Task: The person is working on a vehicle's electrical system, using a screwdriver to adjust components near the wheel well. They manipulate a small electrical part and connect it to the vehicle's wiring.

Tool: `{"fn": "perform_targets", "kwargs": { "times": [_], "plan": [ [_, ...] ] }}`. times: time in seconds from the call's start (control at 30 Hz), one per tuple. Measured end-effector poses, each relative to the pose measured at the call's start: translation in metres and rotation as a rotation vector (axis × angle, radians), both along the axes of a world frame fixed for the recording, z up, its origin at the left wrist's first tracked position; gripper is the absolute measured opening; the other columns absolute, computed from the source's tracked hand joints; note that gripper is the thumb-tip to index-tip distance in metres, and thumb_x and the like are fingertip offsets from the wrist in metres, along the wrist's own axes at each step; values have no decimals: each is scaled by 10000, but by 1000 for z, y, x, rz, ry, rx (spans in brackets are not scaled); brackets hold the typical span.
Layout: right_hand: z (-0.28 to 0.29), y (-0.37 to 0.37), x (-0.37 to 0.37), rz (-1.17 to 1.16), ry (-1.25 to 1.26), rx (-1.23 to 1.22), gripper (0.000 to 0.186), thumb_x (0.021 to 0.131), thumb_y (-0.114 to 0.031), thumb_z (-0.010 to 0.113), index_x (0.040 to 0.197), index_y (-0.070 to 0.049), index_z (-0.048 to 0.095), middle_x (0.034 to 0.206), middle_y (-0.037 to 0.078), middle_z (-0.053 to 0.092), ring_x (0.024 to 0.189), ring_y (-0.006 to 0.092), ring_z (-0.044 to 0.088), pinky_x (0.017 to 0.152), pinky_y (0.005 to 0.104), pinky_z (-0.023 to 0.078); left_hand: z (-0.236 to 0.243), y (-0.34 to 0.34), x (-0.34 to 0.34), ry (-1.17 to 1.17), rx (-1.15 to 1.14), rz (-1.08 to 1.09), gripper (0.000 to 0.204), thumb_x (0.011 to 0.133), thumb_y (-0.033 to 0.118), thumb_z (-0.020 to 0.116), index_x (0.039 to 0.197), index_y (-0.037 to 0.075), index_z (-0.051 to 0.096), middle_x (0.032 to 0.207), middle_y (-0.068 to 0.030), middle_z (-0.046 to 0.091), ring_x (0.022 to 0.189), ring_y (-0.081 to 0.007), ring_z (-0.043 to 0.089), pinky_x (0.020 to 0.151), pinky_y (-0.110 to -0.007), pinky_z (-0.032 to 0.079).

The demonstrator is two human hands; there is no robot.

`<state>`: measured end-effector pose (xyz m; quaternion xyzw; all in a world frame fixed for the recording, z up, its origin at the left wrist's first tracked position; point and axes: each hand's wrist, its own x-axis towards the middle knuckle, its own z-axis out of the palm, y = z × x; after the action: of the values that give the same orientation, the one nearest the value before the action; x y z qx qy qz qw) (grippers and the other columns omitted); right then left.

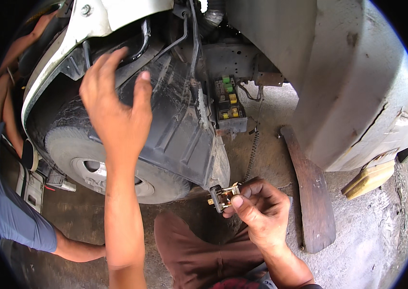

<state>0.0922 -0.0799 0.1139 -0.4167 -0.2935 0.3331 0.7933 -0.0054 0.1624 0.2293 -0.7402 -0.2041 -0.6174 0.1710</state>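
My right hand (264, 212) pinches a small uncased relay (223, 196) between thumb and fingertips, above my lap. Bare metal parts, copper-coloured bits and a dark frame show on it. My left hand (117, 103) is raised in front of the black wheel arch liner (165, 115), its fingers stretched and the thumb apart, with nothing in it. Beyond the relay, a black fuse box (233, 126) with green and yellow fuses hangs beside the liner.
A tyre (76, 147) stands under the white fender (107, 17). At right are a large pale body panel (353, 91), a dark wooden plank (312, 197) and a yellowish block (370, 180). A coiled cable (252, 156) hangs below the fuse box. Another person's leg (21, 212) is at left.
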Motion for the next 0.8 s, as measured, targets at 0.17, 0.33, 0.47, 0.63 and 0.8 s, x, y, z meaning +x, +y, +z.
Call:
{"fn": "perform_targets", "kwargs": {
  "times": [0.17,0.33,0.47,0.63,0.8],
  "plan": [
    [3,-2,-5,0,-6,11,202,934,16,798,937,34,597,865,49,657,761,75,680,677,212,571,7,11,5,54,-23,-26,443,883,180,784,1301,77,680,1307,-160,647,1273,-370,526,1106,-470,409],
    [2,-6,-8,6,-53,59,192,923,50,789,963,53,601,912,41,612,770,59,620,700,206,536,14,7,8,63,-103,-14,396,878,238,806,1222,64,713,1210,-149,667,1171,-369,536,1053,-458,433],
    [0,-9,-5,34,-150,174,216,897,62,789,1015,82,610,1025,84,587,892,94,613,812,237,529,16,9,12,34,-146,-16,381,874,255,814,1185,57,717,1185,-143,661,1158,-371,524,1035,-457,440],
    [-1,-11,-3,48,-265,265,283,878,1,809,1053,102,611,1097,138,559,979,140,592,900,260,513,13,11,17,6,-81,19,362,860,226,816,1164,60,710,1188,-131,639,1194,-372,495,1034,-464,444],
    [-4,-9,-5,45,-237,254,284,879,-17,805,1049,101,610,1089,137,559,958,140,568,884,262,500,10,12,19,-10,-89,24,339,854,178,800,1160,70,703,1172,-124,611,1207,-374,481,1032,-476,445]
  ]
}}
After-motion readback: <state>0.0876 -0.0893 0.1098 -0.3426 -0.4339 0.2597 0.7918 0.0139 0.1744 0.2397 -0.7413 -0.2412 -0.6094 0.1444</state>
